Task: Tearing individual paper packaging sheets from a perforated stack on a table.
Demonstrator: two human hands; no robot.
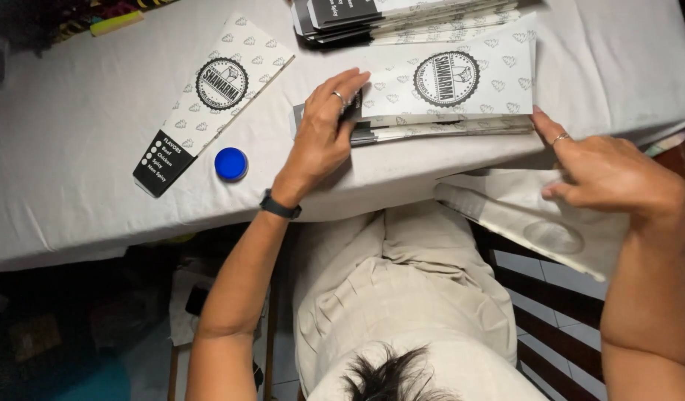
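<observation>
In the head view, a table covered with a white cloth (83, 119) fills the upper part, and the person sits at its near edge, with the lap in beige clothes below. The left hand (324, 126) lies flat on the near stack of paper sleeves (446, 100), which sits close to the near edge of the tabletop, right of the middle. The fingers are a little spread and press down on the left end of the stack; a ring is on one finger and a dark band is on the wrist. The right hand (610, 174) is at the right end of the same stack, where one fingertip touches the corner of the top sleeve. Its other fingers are half bent, and under this hand, beyond the near edge of the table, it seems to hold a folded white sleeve (535, 223) against the palm, but the grip is not clear. A single sleeve (212, 100) with a black end lies tilted on the left part of the tabletop. Just beside its near end is a small round blue cap (230, 163). Another stack of sleeves (402, 18) lies at the far edge.
</observation>
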